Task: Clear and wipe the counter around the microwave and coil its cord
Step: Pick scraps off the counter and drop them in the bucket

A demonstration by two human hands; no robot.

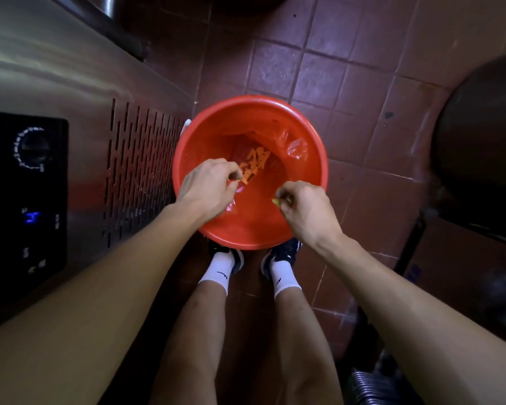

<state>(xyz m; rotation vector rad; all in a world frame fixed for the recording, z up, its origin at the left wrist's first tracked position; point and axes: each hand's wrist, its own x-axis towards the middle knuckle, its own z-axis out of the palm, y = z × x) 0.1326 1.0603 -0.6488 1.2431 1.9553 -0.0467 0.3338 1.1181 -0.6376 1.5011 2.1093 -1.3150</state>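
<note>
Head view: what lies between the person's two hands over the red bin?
Between the left hand and the right hand, the head view shows only the red bin's liner and the orange scraps at its bottom.

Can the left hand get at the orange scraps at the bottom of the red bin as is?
Probably yes. The left hand is over the open red bin, close above the orange scraps; nothing covers them, though its fingers pinch the plastic liner.
</note>
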